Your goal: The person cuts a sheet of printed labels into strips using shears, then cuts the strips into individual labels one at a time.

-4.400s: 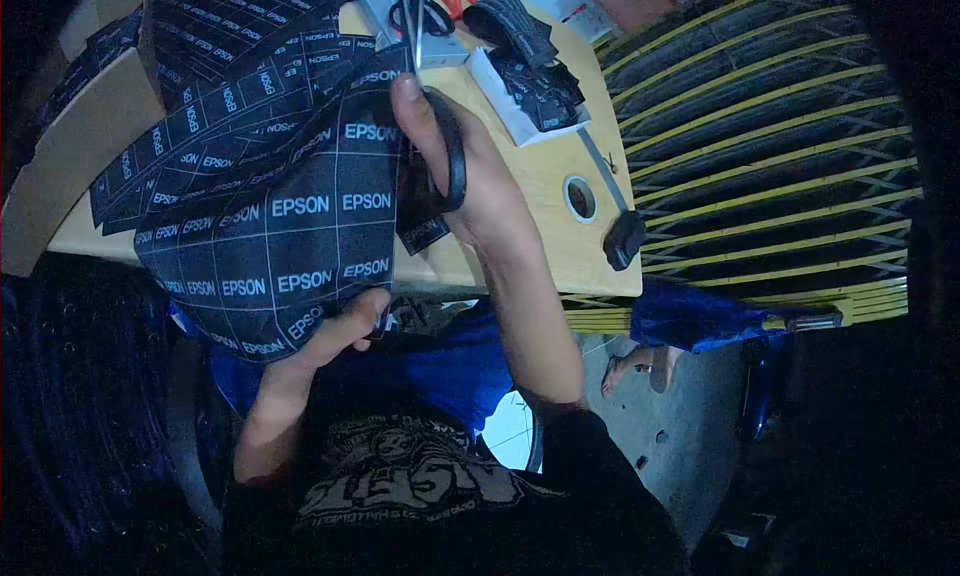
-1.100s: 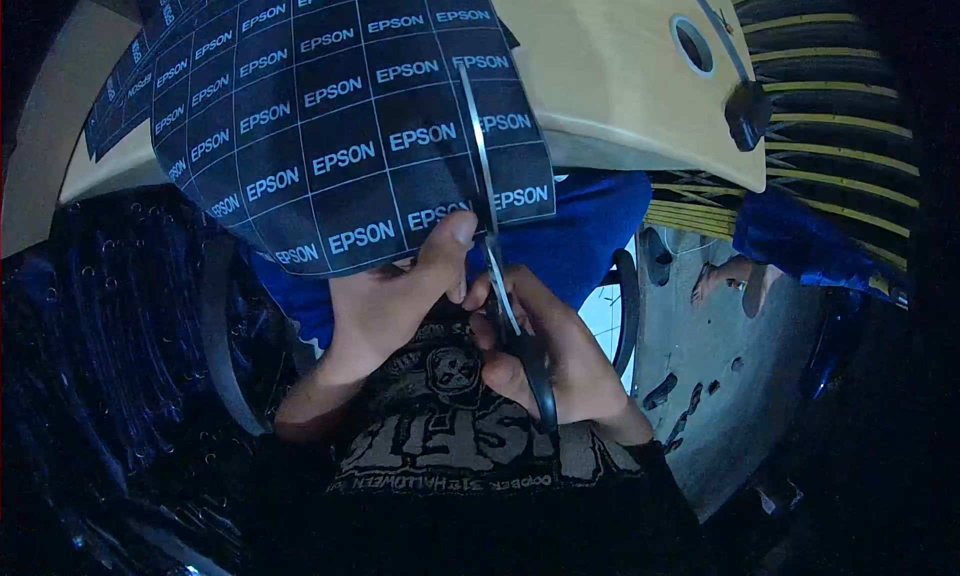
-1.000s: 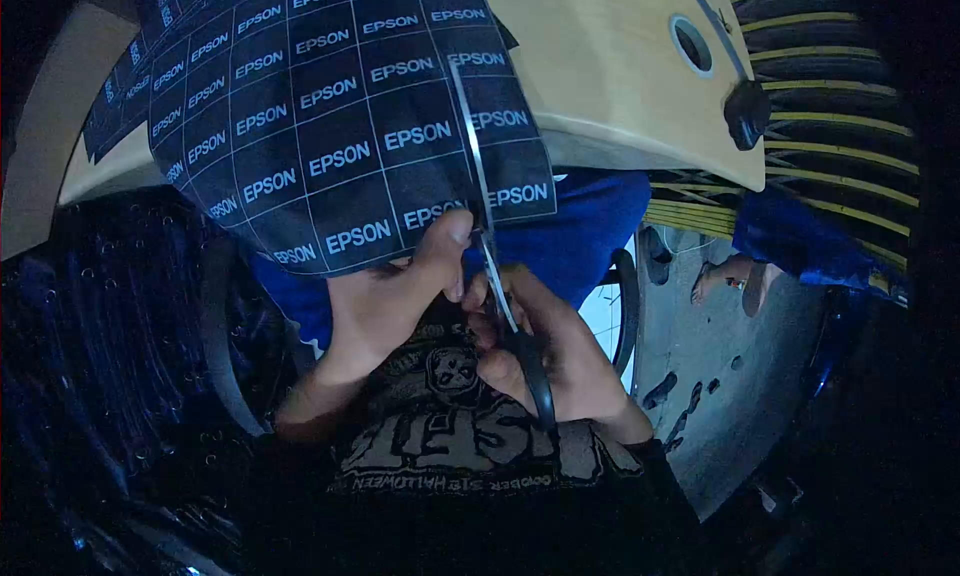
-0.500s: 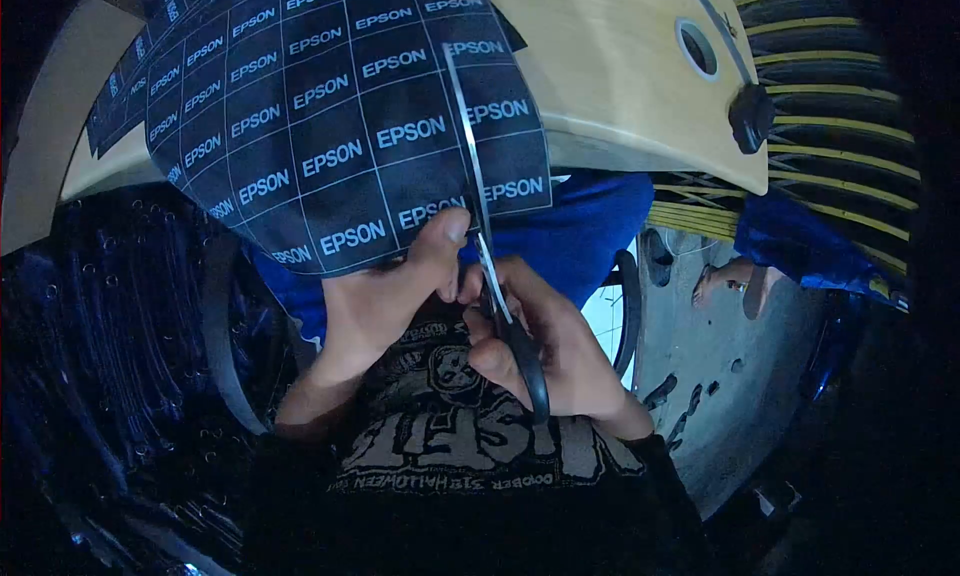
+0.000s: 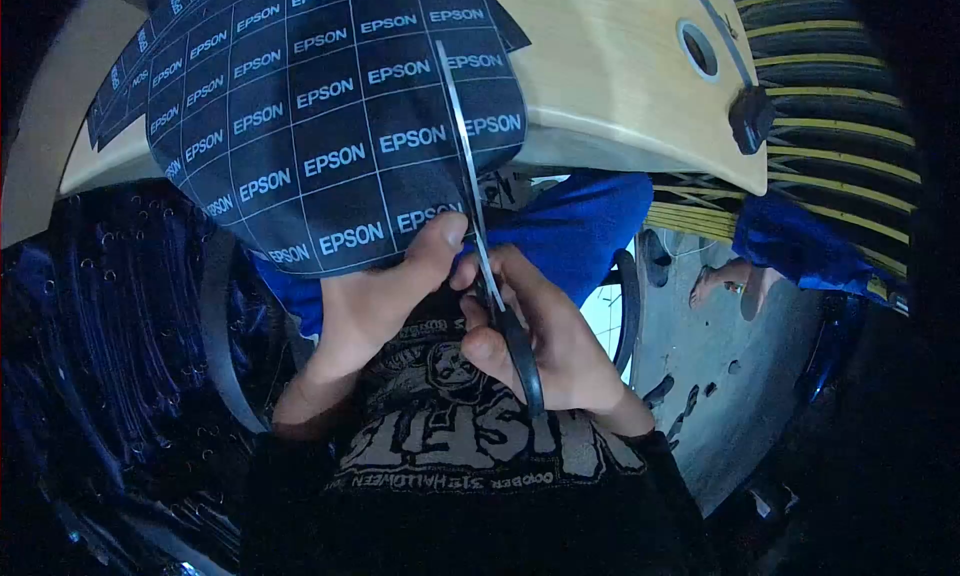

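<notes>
Over the wooden tabletop's (image 5: 610,86) near edge hangs a dark EPSON-printed sheet (image 5: 320,126), its lower edge pinched by the left hand (image 5: 375,301). The right hand (image 5: 555,351) grips scissors (image 5: 480,236), blade along a grid line (cut seemingly just begun, most columns whole).

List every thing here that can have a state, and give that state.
sheet, hanging off the table edge, pinched at its lower edge, a blade lying along a grid line.
scissors, gripped by the handle, blades seen as one thin line, seemingly almost closed.
left hand, closed on the sheet.
right hand, closed on the scissors.
table, bearing the sheet's upper part.
</notes>
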Tool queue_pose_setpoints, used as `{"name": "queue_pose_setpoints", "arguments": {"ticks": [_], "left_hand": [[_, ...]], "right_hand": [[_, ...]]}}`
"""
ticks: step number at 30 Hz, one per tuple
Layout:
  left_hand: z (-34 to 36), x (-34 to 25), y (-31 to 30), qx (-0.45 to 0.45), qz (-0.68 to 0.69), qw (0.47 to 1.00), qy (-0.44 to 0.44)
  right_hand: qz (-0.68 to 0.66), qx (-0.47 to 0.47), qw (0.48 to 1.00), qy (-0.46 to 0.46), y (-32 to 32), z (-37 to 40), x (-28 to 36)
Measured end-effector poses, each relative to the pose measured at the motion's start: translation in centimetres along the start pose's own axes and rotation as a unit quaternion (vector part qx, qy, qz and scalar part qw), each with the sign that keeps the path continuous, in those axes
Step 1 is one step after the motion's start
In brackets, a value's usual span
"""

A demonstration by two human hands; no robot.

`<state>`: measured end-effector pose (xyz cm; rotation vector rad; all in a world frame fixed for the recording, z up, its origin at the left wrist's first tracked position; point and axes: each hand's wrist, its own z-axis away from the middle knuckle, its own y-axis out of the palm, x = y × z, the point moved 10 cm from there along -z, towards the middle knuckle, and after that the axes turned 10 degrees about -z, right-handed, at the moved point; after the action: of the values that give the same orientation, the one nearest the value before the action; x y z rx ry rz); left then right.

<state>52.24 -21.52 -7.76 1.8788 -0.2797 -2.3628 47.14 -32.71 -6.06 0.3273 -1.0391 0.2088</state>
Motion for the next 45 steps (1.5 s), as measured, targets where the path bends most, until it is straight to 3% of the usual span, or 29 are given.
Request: {"name": "queue_pose_setpoints", "arguments": {"ticks": [5, 8, 14, 16, 22, 23, 25, 31, 35, 37, 38, 45], "left_hand": [[0.1, -0.2, 0.0, 0.007, -0.007, 1.000, 0.012], [0.0, 0.0, -0.3, -0.006, 0.018, 1.000, -0.001], [0.1, -1.3, 0.6, 0.037, 0.024, 0.998, 0.047], [0.3, -1.4, 1.0, 0.043, 0.033, 0.998, 0.033], [-0.1, -1.8, 0.9, 0.017, 0.026, 0.998, 0.057], [0.0, -1.9, 0.9, 0.017, 0.026, 0.998, 0.058], [0.0, -2.0, 1.0, 0.019, -0.005, 0.999, 0.029], [0.0, -2.1, 1.7, 0.050, -0.004, 0.998, 0.032], [0.2, -2.2, 1.4, 0.021, 0.038, 0.999, 0.020], [0.2, -2.5, 1.4, 0.032, 0.002, 0.999, 0.028], [0.1, -2.4, 1.2, 0.031, 0.004, 0.996, 0.083], [0.2, -2.9, 0.7, 0.039, -0.052, 0.990, 0.124]], "right_hand": [[-0.025, -0.005, 1.000, -0.016, 0.1, 0.0, 0.4], [0.002, 0.018, 0.999, 0.033, 0.2, -0.1, 0.0], [-0.002, 0.022, 1.000, -0.020, 0.3, -0.2, 0.4], [-0.037, 0.007, 0.996, -0.075, 0.2, -0.2, 1.5], [0.003, 0.007, 1.000, -0.001, -0.4, -0.1, 0.7], [0.003, 0.007, 1.000, -0.001, -0.5, -0.2, 0.5], [0.023, 0.013, 0.995, -0.094, -0.4, 0.0, 2.1], [-0.007, 0.005, 0.997, -0.079, -0.4, 0.0, 2.5], [0.029, -0.001, 0.997, -0.074, -0.6, 0.0, 2.4], [0.022, 0.003, 0.997, -0.073, -0.3, 0.0, 2.4], [0.006, 0.000, 0.995, -0.102, -0.2, -0.1, 2.6], [0.014, -0.001, 0.998, -0.066, 0.0, -0.5, 2.2]]}}
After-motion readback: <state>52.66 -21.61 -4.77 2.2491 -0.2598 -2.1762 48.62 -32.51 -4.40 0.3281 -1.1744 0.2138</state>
